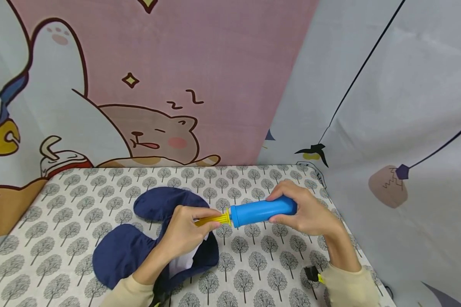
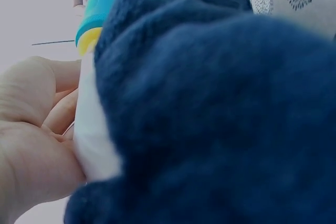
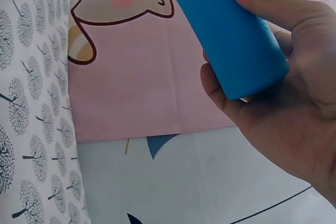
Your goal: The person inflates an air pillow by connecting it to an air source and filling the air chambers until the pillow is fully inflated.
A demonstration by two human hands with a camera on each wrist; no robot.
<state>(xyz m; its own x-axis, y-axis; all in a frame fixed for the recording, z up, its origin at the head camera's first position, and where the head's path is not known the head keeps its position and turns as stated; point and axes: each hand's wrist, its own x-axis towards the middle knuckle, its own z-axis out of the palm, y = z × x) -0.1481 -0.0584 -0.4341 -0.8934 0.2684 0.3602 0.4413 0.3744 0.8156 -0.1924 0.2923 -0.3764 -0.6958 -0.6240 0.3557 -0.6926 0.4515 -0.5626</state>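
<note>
A blue hand pump (image 1: 256, 212) with a yellow ribbed end (image 1: 223, 218) is held level between both hands. My left hand (image 1: 187, 228) pinches the yellow end between thumb and fingers. Round the far end of the blue barrel (image 3: 239, 35), my right hand (image 1: 305, 209) is curled, thumb on one side and fingers on the other. Beneath my left hand lies a navy fabric neck pillow (image 1: 119, 253), two rounded lobes spread to the left. White material (image 2: 94, 129) shows at its opening, beside my left palm and in line with the pump's yellow end.
The table (image 1: 246, 268) wears a white cloth printed with grey trees. A pink and white curtain (image 1: 230, 85) with cartoon animals rises along its back, and a pale one (image 1: 407, 106) along the right. A small black object (image 1: 312, 273) is beside my right sleeve.
</note>
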